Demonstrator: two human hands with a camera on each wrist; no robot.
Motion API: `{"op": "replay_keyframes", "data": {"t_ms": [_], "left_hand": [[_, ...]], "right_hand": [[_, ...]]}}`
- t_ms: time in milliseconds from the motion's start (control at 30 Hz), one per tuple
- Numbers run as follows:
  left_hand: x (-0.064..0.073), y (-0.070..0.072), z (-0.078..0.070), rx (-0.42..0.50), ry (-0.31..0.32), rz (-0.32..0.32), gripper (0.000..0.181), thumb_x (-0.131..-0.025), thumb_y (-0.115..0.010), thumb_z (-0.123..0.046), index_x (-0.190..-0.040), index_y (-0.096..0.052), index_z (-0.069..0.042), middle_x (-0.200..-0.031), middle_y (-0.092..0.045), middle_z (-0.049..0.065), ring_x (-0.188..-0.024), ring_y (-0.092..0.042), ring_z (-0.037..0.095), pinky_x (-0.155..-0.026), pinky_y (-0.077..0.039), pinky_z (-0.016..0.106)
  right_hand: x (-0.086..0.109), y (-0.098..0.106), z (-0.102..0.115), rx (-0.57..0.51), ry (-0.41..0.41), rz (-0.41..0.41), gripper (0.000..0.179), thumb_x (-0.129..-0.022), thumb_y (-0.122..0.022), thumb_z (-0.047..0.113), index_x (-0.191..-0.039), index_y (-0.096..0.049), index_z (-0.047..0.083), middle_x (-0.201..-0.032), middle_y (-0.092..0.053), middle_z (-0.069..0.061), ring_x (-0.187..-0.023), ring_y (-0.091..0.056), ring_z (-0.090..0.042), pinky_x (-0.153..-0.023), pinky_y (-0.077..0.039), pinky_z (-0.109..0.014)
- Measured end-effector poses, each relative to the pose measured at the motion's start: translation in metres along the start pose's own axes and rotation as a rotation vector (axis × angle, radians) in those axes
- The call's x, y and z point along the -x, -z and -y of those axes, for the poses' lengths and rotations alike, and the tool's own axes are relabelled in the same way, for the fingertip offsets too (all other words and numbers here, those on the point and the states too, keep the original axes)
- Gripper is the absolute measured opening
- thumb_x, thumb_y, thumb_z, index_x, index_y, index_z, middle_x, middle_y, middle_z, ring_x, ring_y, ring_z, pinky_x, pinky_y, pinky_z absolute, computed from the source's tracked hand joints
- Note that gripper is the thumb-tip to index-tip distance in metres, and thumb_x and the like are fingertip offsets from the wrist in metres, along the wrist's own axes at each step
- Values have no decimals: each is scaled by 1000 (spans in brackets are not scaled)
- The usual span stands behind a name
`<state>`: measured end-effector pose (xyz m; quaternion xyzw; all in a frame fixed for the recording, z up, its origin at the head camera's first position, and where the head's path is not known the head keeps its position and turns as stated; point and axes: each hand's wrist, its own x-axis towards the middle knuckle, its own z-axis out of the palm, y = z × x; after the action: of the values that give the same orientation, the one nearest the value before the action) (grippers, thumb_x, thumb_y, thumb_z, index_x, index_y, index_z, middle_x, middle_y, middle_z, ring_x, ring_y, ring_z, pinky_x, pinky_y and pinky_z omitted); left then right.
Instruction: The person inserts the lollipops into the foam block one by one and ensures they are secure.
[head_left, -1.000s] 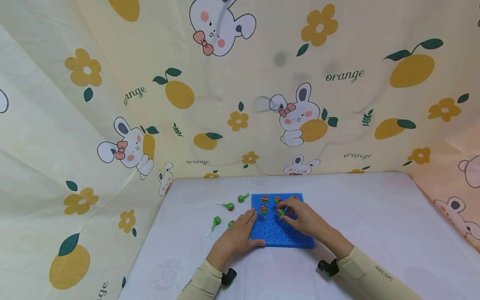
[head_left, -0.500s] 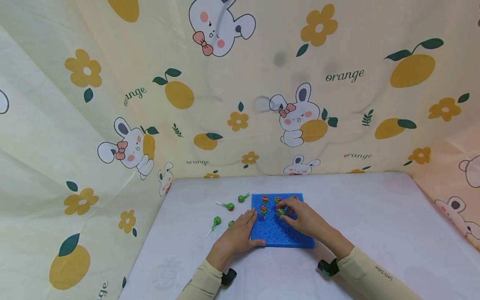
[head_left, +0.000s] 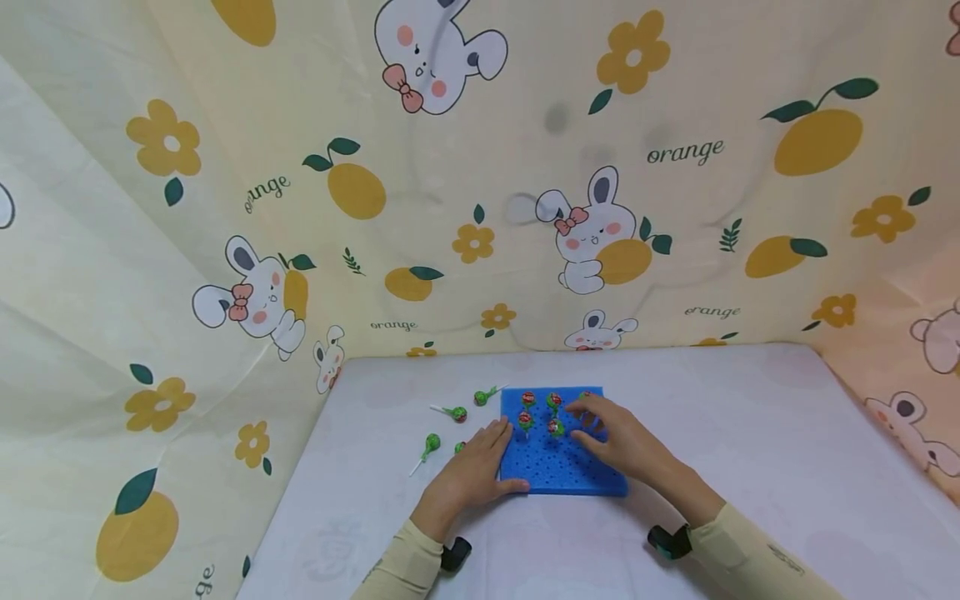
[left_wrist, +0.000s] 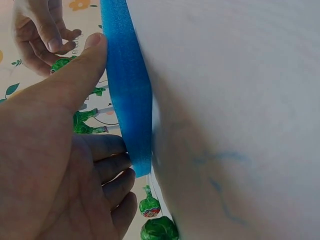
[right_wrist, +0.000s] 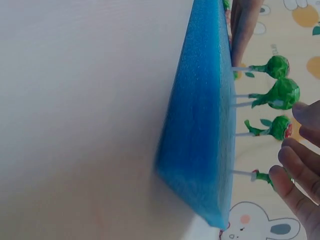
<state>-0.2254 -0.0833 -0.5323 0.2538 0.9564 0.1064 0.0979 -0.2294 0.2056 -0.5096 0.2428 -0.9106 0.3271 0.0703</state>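
A blue foam board point(head_left: 555, 475) dotted with small holes lies on the table. Several lollipops in green and red wrappers stand in it by their sticks, among them a front-row lollipop point(head_left: 556, 427) and one to its left point(head_left: 526, 419). My left hand point(head_left: 474, 468) rests along the board's left side, with straight fingers and the thumb on its front edge. Just right of the front-row lollipop, my right hand point(head_left: 621, 440) hovers over the board with parted, slightly bent fingers and holds nothing. It partly hides the back-right lollipop point(right_wrist: 262, 176).
Left of the board, loose lollipops lie on the white table point(head_left: 720, 417): one near the back corner point(head_left: 482, 397), another point(head_left: 457, 413), one farther forward point(head_left: 432, 443), and one partly behind the left hand point(head_left: 460, 447). A printed cloth point(head_left: 465, 292) hangs behind.
My right hand has let go of the front-row lollipop and moved slightly right, its fingers parting. That lollipop now stands in the board by itself. My left hand stays on the board.
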Motion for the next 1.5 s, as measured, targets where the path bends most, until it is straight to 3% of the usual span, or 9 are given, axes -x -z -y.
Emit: {"op": "replay_keyframes", "data": {"t_ms": [300,633,867,1167,1500], "left_hand": [[1,1,1,12,12,4,104,-97,-65,-71,-172,-25,-11,-180,-20,6,-165,-20,24,-133,-25,42],[-1,-2,2,0,-1,-3,105,-96,-63,-73,-171,-26,-10,-179,-21,7,-165,-21,24,-132,-27,43],[-1,-3,2,-9,5,1,105,-96,-63,-73,-172,-26,-11,-180,-21,5,-165,-21,24,-132,-27,42],[-1,0,0,-4,5,1,105,-96,-63,-73,-172,-26,-11,-180,-20,5,-165,-20,23,-132,-26,42],[0,-1,1,-2,4,-1,104,-96,-63,-73,-172,-26,-11,-180,-21,5,-165,-20,24,-132,-27,43]], "right_hand": [[3,2,0,-29,5,3,39,-97,-81,6,-133,-67,0,-117,-70,-13,-96,-65,-23,-82,-63,-43],[-7,-10,5,-45,77,-4,40,-95,-83,9,-132,-68,3,-114,-71,-8,-93,-67,-23,-80,-63,-38],[-11,-13,8,-28,49,20,41,-96,-84,16,-132,-68,4,-117,-71,-2,-94,-66,-22,-80,-63,-36],[-14,-13,8,-19,46,26,29,-97,-82,13,-124,-72,7,-112,-72,1,-92,-67,-17,-78,-62,-35],[-14,-14,9,-56,-52,-10,22,-97,-83,15,-118,-76,12,-102,-73,7,-86,-64,-7,-75,-60,-27]]}}
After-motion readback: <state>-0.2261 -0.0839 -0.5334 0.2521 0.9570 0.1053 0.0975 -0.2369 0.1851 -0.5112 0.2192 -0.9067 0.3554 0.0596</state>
